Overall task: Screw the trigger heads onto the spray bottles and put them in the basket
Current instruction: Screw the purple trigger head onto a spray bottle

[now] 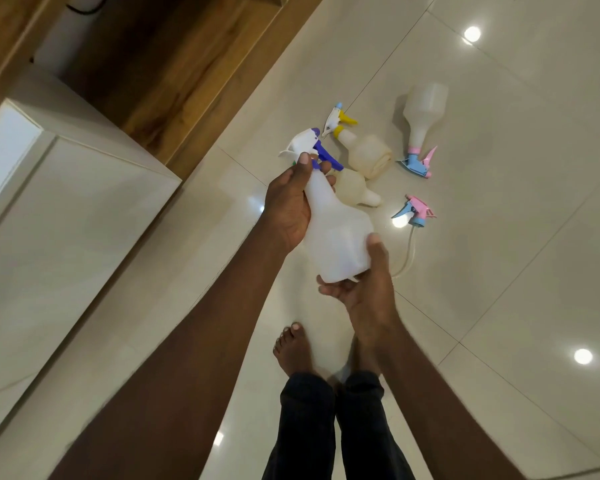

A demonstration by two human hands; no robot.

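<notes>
Above the tiled floor, left hand clamped on unlabelled spray bottle neck, right hand gripping its base — no writing.

I hold a bottle above the floor. Two bottles lie behind it, another to the right.

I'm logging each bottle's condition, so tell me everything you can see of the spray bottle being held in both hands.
The held spray bottle is translucent white plastic, apparently empty, with a wide body narrowing to a slim neck. A white trigger head with a blue lever and nozzle tip sits on its neck. It is lifted above the tiled floor, tilted with the head pointing away and to the left. The left hand wraps the neck just below the trigger; the right hand cups the base.
</notes>
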